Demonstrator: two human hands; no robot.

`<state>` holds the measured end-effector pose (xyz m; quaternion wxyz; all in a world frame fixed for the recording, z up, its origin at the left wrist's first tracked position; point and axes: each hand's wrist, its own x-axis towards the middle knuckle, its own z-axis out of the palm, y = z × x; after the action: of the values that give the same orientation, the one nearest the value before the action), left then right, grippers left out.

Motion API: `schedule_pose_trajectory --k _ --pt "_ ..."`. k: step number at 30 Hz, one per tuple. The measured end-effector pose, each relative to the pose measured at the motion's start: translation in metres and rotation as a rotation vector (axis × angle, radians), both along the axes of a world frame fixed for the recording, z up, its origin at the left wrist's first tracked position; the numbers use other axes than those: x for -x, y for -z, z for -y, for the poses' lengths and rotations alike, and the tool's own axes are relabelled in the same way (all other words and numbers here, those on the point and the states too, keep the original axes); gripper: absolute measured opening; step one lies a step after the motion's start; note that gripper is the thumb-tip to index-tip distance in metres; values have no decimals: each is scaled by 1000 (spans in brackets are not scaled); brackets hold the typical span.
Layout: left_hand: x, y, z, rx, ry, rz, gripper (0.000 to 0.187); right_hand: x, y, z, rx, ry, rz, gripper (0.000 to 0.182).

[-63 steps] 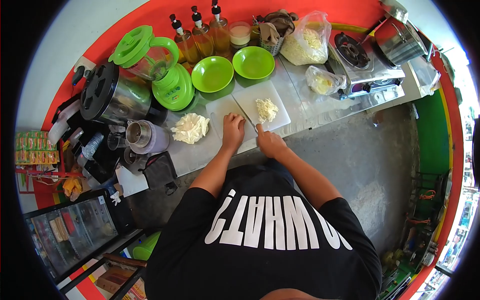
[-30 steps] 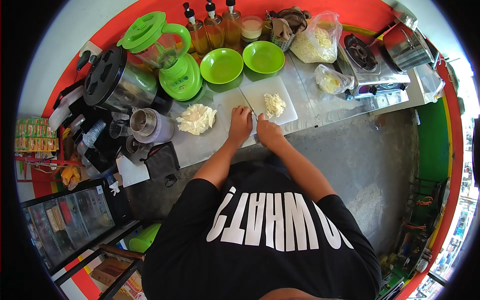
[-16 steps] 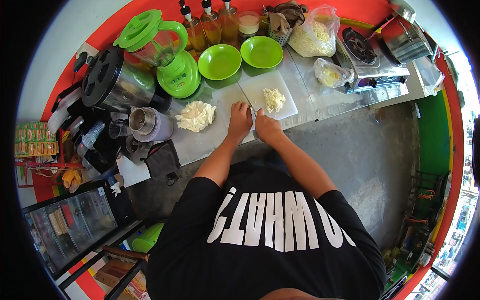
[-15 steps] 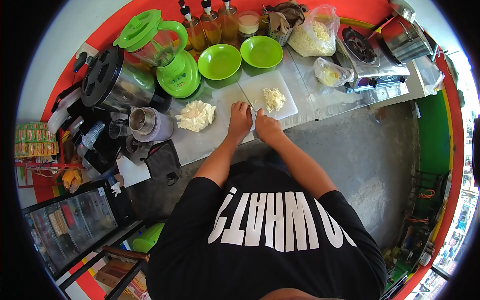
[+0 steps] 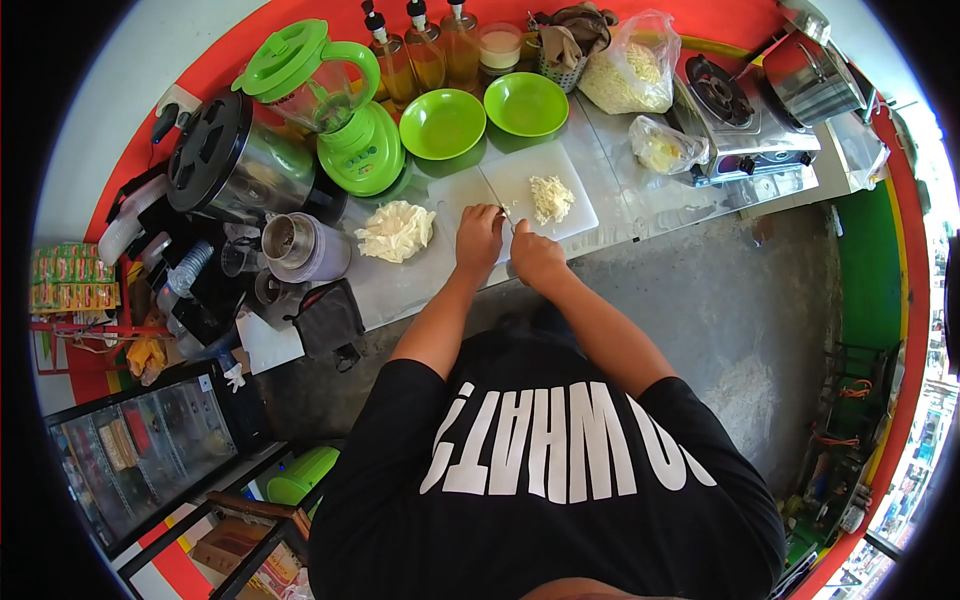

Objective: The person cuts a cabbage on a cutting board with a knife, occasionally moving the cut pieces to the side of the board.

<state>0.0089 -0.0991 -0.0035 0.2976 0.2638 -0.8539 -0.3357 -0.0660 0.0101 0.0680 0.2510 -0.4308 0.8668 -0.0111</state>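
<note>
My left hand (image 5: pixel 479 232) lies curled, knuckles up, on the white rectangular plastic cutting board (image 5: pixel 520 190) at the front edge of the grey metal tabletop (image 5: pixel 400 285), pressing down on something pale that is too small to make out. My right hand (image 5: pixel 536 256) is closed around the handle of a thin-bladed knife (image 5: pixel 503 212), whose narrow steel blade runs away from me just beside the fingertips of my left hand. Just past the blade, on the right half of the board, sits a loose heap of pale yellow shredded strips (image 5: pixel 551 198), ragged and soft-looking. To the left of the board, straight on the tabletop, rests a crumpled, cream-coloured leafy lump (image 5: pixel 396 229) with ruffled edges. Behind the board stand two shallow, glossy bright green plastic bowls (image 5: pixel 443 123), side by side, and to their left a blender with a bright green base and lid and a clear jug (image 5: pixel 335 105). Along the back edge are three amber-filled glass bottles with black pour spouts (image 5: pixel 425 50). Toward the right end lies a knotted clear plastic bag of pale shreds (image 5: pixel 628 75), next to a steel gas stove (image 5: pixel 740 120). My black T-shirt (image 5: pixel 550 470) carries large white block letters that read "WHAT?" in part.
</note>
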Motion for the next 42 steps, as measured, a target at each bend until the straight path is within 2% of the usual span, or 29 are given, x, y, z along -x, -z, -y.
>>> schedule_pose_trajectory --k 4,7,11,14,17,23,25,28,31,35,42 --pt "-4 -1 -3 221 -20 -21 5 -11 16 -7 11 58 10 28" --pt "-3 -6 -7 274 -86 -26 4 -14 29 -9 21 58 -73 22" --pt "-1 5 -3 186 -16 -2 6 -4 24 -4 52 29 -63 22" --pt "1 4 -4 222 -35 -32 6 -4 17 -6 55 8 -63 22" --pt "-1 -1 -4 98 -77 9 7 -12 18 -12 43 22 -72 21" --pt "-13 -3 0 181 43 65 16 -8 25 -11 48 40 -80 23" --pt "-23 -7 6 403 167 176 23 -3 17 -12 53 37 -71 23" --pt "-33 -12 9 423 217 198 28 0 10 -14 36 -11 -66 22" --pt "-33 -11 8 330 203 171 33 -9 13 -16 34 34 -38 21" --pt "-33 -7 9 329 186 162 36 -12 31 -12 57 70 -11 22" --pt "-34 -9 8 268 200 195 38 -5 13 -7 71 43 3 23"
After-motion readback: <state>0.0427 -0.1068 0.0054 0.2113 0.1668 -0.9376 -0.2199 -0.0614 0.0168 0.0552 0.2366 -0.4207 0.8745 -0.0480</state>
